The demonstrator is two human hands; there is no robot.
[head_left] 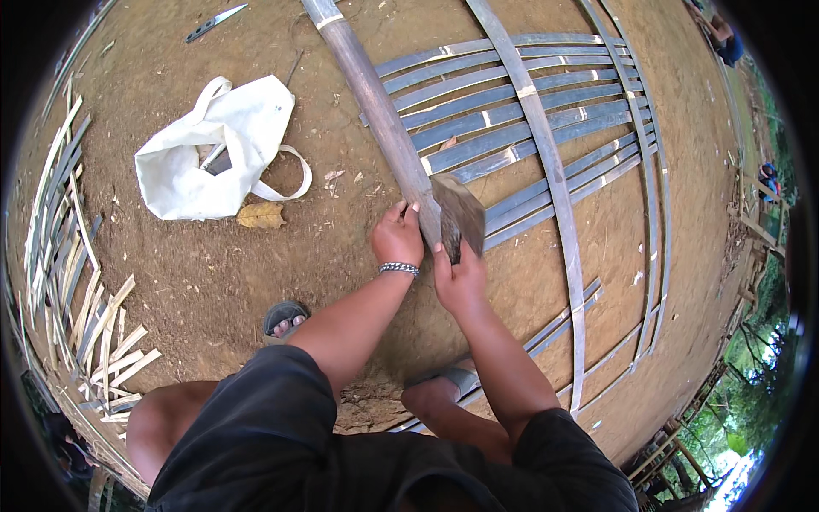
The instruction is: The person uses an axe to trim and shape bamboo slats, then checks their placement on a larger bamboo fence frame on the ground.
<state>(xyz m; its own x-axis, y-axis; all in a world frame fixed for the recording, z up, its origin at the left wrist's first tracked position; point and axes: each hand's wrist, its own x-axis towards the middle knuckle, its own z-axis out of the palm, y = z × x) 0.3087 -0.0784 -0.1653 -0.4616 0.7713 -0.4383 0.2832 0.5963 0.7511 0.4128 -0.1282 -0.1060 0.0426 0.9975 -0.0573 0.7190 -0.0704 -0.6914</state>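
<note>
A thick grey-brown bamboo pole [367, 85] lies slanting from the far edge toward me. My left hand [398, 235], with a chain bracelet on its wrist, is closed at the pole's near end, thumb on its side. My right hand [461, 277] grips a rough brown stone-like lump [462, 213] that sits against the right side of the pole end. Motion smears the lump, so I cannot tell whether it is stone or wood. Right of the pole, a lattice of flat bamboo strips [533, 102] is spread on the ground, crosswise strips over lengthwise ones.
A white cloth bag [192, 175] with handles stands at the left, tools showing inside, beside a dry leaf [261, 215]. A knife [215, 23] lies at the far left. Split bamboo strips [94, 324] are heaped along the left. My sandalled foot [286, 321] is near the pole.
</note>
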